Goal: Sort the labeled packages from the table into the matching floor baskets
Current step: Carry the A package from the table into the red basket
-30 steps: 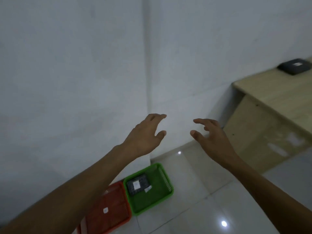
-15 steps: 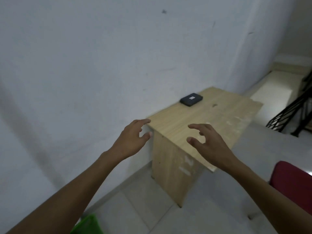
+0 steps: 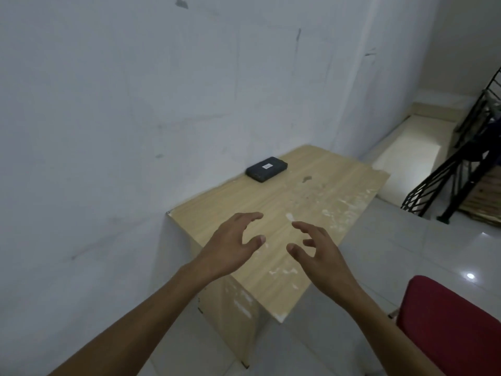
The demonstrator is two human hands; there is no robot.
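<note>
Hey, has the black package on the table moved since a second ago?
No. The black package lies at the same far corner of the table, next to the wall; only the camera has turned toward it.

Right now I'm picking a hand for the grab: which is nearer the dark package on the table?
Left, narrowly. The left hand hovers open almost directly below the dark package in view; the right hand hovers open farther right.

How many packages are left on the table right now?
1. A dark package with a small white label lies flat at the far end of the wooden table, near the wall. Both hands hover empty over the near end; nothing seems hidden.
</note>
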